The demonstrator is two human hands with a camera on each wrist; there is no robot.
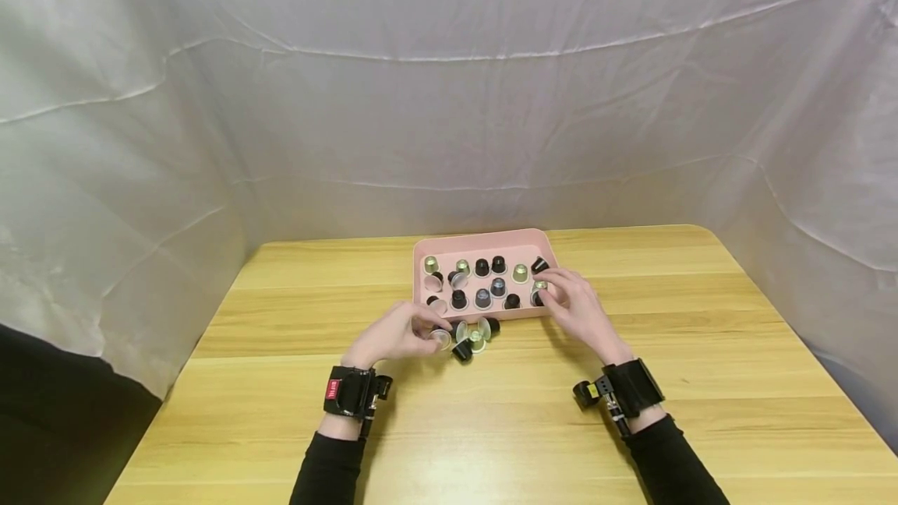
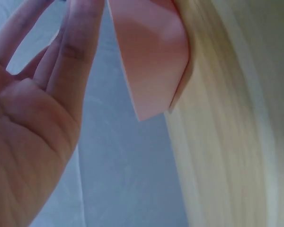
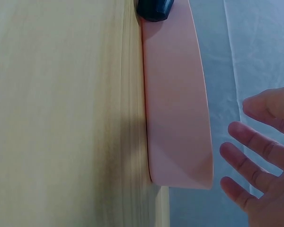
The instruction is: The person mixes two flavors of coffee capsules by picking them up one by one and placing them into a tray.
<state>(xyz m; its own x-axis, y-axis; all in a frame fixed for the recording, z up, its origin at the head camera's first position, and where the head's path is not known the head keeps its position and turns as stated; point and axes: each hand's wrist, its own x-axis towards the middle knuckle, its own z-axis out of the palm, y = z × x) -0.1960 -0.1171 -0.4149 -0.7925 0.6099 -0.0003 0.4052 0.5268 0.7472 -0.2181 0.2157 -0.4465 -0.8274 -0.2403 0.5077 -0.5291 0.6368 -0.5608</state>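
A shallow pink tray holds several coffee capsules, black, green and blue-grey, some upright and some tipped over. In front of it, a small group of capsules lies on the table, among them a black capsule and a green capsule. My left hand pinches a capsule with a pale rim at the left of this group; its fingertips run out of the left wrist view. Above the tray's right end hovers my right hand, fingers apart and holding nothing, near a green capsule.
The tray and loose capsules stand on a light wooden table, toward its far edge. Pale cloth hangs behind the table and on both sides. A dark area lies beyond the left edge.
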